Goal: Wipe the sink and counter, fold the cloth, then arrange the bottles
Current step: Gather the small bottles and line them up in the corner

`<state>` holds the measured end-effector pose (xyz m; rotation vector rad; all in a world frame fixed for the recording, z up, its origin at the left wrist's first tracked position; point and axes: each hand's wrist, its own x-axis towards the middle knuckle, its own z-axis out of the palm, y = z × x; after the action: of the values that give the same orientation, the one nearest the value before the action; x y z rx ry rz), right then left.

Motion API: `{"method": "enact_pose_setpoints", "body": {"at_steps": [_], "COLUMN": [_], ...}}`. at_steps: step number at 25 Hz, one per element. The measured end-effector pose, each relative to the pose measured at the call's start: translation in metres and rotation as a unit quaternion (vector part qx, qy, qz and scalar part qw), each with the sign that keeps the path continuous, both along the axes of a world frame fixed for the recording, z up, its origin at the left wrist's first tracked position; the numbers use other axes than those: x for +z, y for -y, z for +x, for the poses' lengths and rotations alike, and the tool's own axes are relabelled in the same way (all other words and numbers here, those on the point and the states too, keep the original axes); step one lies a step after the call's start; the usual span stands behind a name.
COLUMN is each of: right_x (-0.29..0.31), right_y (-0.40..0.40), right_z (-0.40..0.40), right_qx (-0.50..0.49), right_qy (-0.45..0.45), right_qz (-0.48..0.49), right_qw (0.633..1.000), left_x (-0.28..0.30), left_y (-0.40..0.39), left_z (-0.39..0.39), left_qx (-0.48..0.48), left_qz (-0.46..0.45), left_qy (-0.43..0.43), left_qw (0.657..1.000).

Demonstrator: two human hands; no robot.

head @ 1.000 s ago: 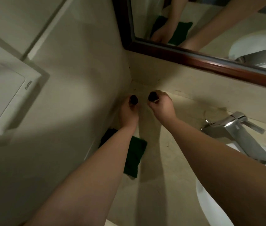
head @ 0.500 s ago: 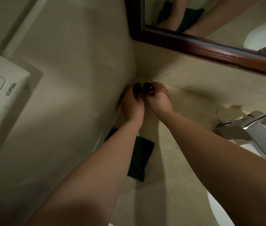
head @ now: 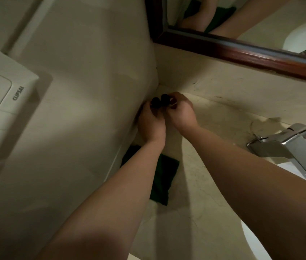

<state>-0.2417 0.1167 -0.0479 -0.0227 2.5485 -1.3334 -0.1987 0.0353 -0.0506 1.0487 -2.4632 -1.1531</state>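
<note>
Black caps are all I can make out of the two bottles, tucked into the far corner where the side wall (head: 92, 76) meets the back wall under the mirror (head: 242, 51). The left bottle (head: 155, 100) sits in the left hand (head: 151, 124), whose fingers curl round it below the cap; the right bottle (head: 165, 98) is pinched by the right hand (head: 181, 114), fingers wrapped at the neck. The caps stand just beside each other, nearly touching, and the bodies are hidden behind the hands.

Judging by the folded green cloth (head: 164, 182) lying flat on the table (head: 214, 128) near the side wall, partly under the left forearm, the wiping and folding look finished and the bottle arranging is the step in hand. What the next move seems to call for is setting both bottles down upright in the corner, side by side, and letting go without knocking one against the other. Whether their bases already rest on the table I cannot tell.

A second ago the two caps were clearly apart, each hand holding its own bottle out from the corner; half a second ago they had closed up; now they sit deeper against the wall. The faucet (head: 289, 145) has slid toward the right edge as the view shifted.
</note>
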Motion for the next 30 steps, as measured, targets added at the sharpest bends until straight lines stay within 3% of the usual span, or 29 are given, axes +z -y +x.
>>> {"method": "enact_pose_setpoints", "body": {"at_steps": [13, 18, 25, 28, 30], "right_x": [-0.003, -0.002, -0.001, 0.0, -0.002], "right_y": [-0.002, 0.003, 0.01, 0.012, 0.013], "right_z": [-0.013, -0.024, -0.036, -0.044, -0.046], "right_qx": [-0.06, -0.076, -0.134, -0.157, -0.169], "right_qy": [-0.008, -0.011, 0.02, 0.033, 0.04], "right_qz": [0.014, 0.023, -0.001, -0.012, -0.014], "right_qw": [0.998, 0.997, 0.991, 0.987, 0.985], "left_x": [-0.017, -0.019, -0.021, -0.02, -0.023], "left_y": [-0.011, -0.018, -0.01, -0.009, -0.007], "left_z": [-0.035, -0.051, -0.068, -0.068, -0.072], "left_qx": [0.011, 0.09, 0.115, 0.096, 0.12], "left_qz": [0.12, 0.178, 0.26, 0.31, 0.319], "left_qy": [-0.057, -0.09, -0.097, -0.055, -0.092], "left_qw": [0.991, 0.976, 0.954, 0.944, 0.936]}}
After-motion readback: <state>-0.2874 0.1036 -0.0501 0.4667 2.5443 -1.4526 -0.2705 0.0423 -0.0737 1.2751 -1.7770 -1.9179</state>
